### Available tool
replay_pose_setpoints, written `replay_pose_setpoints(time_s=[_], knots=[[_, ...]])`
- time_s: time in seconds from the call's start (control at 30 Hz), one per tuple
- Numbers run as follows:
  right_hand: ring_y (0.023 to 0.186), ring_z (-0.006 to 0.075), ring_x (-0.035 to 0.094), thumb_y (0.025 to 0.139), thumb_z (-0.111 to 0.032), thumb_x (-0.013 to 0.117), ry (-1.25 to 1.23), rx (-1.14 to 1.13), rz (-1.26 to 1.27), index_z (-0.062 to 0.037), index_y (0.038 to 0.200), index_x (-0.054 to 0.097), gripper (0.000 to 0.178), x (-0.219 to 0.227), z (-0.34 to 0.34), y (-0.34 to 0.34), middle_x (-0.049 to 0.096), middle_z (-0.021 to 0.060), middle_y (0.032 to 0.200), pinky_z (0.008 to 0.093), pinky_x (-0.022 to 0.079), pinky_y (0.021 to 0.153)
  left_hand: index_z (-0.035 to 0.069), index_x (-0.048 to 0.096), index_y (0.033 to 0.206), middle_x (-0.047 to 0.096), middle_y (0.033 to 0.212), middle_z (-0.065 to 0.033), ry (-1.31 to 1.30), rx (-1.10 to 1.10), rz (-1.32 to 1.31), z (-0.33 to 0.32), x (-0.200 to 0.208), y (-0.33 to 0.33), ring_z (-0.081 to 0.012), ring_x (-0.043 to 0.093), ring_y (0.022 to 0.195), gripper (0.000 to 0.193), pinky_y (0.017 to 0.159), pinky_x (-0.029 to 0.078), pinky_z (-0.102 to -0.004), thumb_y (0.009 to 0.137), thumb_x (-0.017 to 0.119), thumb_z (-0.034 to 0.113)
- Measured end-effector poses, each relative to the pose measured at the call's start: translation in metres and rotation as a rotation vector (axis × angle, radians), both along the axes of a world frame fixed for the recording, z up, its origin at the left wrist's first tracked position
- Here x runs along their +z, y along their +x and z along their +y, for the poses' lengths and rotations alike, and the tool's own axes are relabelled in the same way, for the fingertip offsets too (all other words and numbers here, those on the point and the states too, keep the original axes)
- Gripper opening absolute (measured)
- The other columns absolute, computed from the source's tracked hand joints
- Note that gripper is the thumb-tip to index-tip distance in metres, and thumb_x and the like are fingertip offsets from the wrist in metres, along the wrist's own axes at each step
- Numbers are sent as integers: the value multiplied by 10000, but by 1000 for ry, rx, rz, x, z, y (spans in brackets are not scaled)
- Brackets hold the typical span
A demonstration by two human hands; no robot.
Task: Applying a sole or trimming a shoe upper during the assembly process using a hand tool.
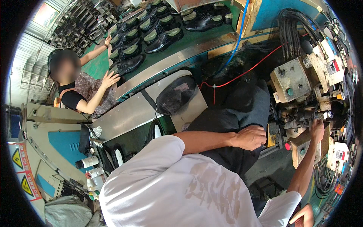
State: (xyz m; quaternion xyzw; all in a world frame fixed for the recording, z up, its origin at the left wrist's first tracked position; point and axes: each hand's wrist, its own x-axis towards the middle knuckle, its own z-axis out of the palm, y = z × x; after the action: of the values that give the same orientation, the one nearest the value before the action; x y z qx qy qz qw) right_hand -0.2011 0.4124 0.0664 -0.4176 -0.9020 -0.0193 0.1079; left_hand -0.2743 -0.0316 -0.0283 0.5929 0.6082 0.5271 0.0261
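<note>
My left hand (250, 137) rests over my dark trousers (245, 104), its fingers curled into a fist with nothing seen sticking out. Out to the right, my right hand (317, 130) reaches into a worn machine and its fingers are bent closed at a small metal part (315, 114). What lies inside that grip is hidden. Just above it sits a grey metal block (293, 79) with a green knob. Below and left of the hand is a beige control box (302, 147) with a red button.
Black shoes (164, 39) with green insoles stand in rows on a green conveyor. At the left, a co-worker (72, 90) stretches both arms toward it. A dark mesh-like object (176, 94) lies on the metal ledge (124, 113). A red hose (249, 70) and blue hose (236, 43) cross ahead.
</note>
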Motion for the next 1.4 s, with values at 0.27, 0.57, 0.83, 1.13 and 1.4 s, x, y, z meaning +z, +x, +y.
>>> replay_pose_setpoints(time_s=[0.27,0.57,0.83,1.13,1.4], knots=[[1086,467,723,1014,-553,551,-18,-15,-14,-112,1249,719,528,0,9,2,778,204,1148,574,561,892,78,657,878,603,890,-97,33,-8,-19,3,-3,1,-329,602,896,94,780,491,-476,795,699,74],[1106,445,727,1001,-554,588,-33,-47,-8,-127,1280,729,529,-1,4,-1,785,179,1170,565,563,898,71,647,867,606,892,-99,36,-16,-18,2,-5,0,-337,598,889,98,772,486,-479,782,694,65],[1055,450,732,1007,-538,596,-12,-40,18,-120,1196,724,476,0,-2,2,786,188,1096,551,567,863,73,674,895,612,907,-97,-1,-22,-23,0,-1,2,-329,607,919,105,810,510,-466,793,697,67],[1047,484,727,984,-506,613,-10,-63,23,-123,1216,728,462,10,-18,-5,780,225,1105,579,571,879,71,677,932,611,913,-95,-9,-24,-9,-3,2,-2,-322,605,931,131,829,508,-468,803,701,79],[1027,474,731,996,-509,613,26,-29,39,-106,1206,722,468,5,-15,-4,773,238,1089,580,570,859,71,671,913,610,912,-95,-31,-17,-2,-2,3,2,-321,605,922,109,821,507,-469,809,704,82]])
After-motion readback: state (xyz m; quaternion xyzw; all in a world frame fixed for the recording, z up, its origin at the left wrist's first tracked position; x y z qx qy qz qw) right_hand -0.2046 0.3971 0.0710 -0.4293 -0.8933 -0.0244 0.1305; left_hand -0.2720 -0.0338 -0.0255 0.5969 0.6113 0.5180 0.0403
